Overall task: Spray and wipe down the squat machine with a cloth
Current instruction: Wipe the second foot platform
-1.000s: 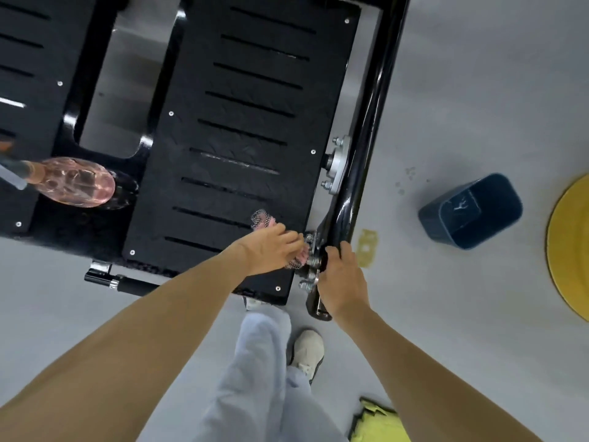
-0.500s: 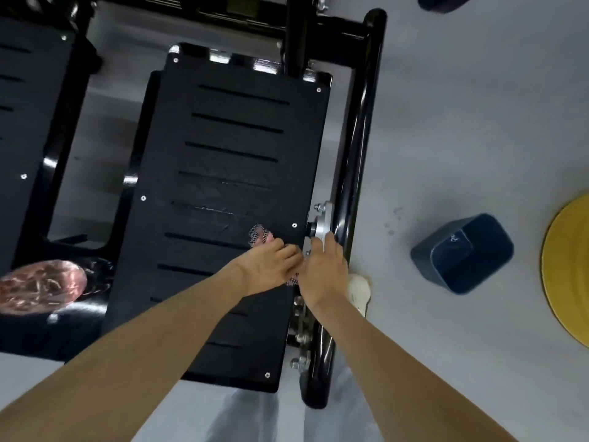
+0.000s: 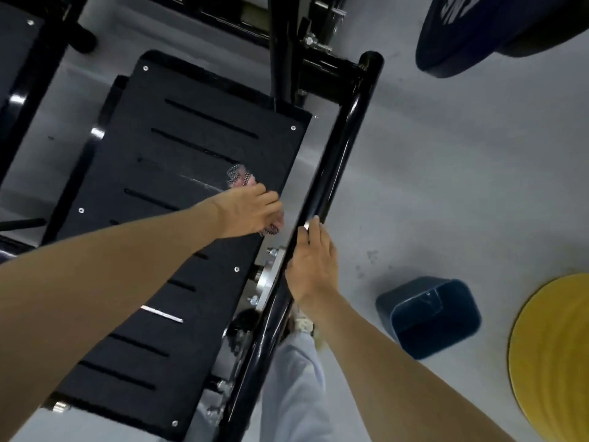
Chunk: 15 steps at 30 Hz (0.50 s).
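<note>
Head view: your left hand (image 3: pixel 251 212) holds the cloth (image 3: pixel 238 177) bunched in curled fingers, pressed on the right edge of the footplate (image 3: pixel 143 173) of the squat machine (image 3: pixel 322 68). Your right hand (image 3: pixel 314 266) curls over the black side rail (image 3: pixel 333 167), beside the silver bracket (image 3: pixel 271 275). In the last second both hands moved up from the plate's near corner, so the wipe looks to be progressing along that edge, with the far end likely still to do. Spray bottle now out of frame. Blue bin (image 3: pixel 430 317) on the floor (image 3: pixel 446 186), right of the rail.
</note>
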Tool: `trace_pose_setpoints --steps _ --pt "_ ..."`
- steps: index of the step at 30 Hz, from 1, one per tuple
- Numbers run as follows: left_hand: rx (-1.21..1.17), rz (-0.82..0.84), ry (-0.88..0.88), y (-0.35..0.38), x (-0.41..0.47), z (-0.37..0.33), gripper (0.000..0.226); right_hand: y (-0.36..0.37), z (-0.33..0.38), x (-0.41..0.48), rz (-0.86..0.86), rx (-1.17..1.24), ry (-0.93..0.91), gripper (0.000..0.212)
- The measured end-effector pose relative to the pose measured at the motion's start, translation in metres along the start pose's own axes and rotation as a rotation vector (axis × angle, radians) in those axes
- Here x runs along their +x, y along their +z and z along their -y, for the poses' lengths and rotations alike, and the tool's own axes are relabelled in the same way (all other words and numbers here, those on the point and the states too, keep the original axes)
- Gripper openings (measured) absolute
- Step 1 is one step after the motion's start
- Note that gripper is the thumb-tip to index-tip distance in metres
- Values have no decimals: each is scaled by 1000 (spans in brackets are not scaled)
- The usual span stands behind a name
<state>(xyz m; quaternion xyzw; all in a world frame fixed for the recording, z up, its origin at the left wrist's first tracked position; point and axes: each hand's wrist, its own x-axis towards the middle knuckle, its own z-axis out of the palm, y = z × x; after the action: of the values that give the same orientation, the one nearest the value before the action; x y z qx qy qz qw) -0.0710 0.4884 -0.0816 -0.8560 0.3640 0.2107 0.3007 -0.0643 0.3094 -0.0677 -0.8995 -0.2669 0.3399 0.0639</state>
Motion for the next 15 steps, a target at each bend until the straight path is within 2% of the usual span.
trace_pose_setpoints --steps 3,9,12,15 --pt "23 62 -47 -2 19 25 51 -13 -18 12 -7 -30 -61 70" --pt "-17 155 -259 -12 61 69 53 -28 -33 34 21 -85 -168 65" --pt "-91 190 -365 -19 84 89 59 -27 -36 35 62 -207 -256 73" --pt "-220 199 -524 -25 102 108 55 -22 -35 34 113 -293 -291 81"
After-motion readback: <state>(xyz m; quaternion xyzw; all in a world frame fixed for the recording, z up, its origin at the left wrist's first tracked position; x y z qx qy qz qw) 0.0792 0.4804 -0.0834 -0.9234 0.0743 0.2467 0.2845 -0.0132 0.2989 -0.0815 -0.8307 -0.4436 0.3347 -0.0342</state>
